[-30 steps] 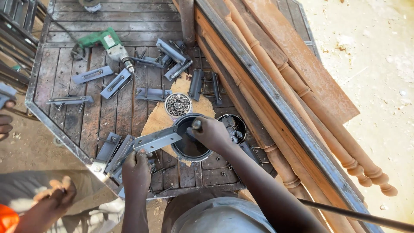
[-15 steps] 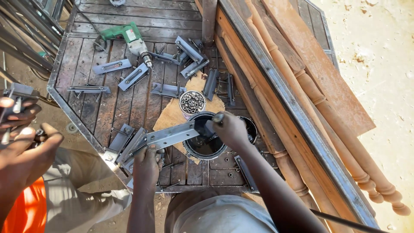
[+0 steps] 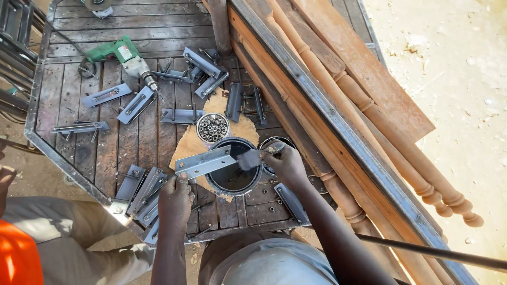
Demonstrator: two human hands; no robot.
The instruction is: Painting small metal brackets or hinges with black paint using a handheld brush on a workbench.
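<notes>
A: What does the left hand [image 3: 175, 199] hold?
B: It grips a grey bracket [image 3: 207, 162] by its near end, over a black can [image 3: 232, 170]. The right hand [image 3: 285, 161] is closed on a brush [image 3: 252, 157] touching the bracket's far end.
A: And the surface?
B: A worn plank table [image 3: 105, 24] with a steel rim, outdoors on sandy ground [image 3: 454, 63]. More brackets [image 3: 138, 103] lie at ten o'clock from the can, a green drill [image 3: 122, 54] beyond them, a tin of nuts [image 3: 212, 127] at eleven.
A: To the right?
B: Turned wooden posts [image 3: 380, 126] and a board lean along the table's edge, at two o'clock.
</notes>
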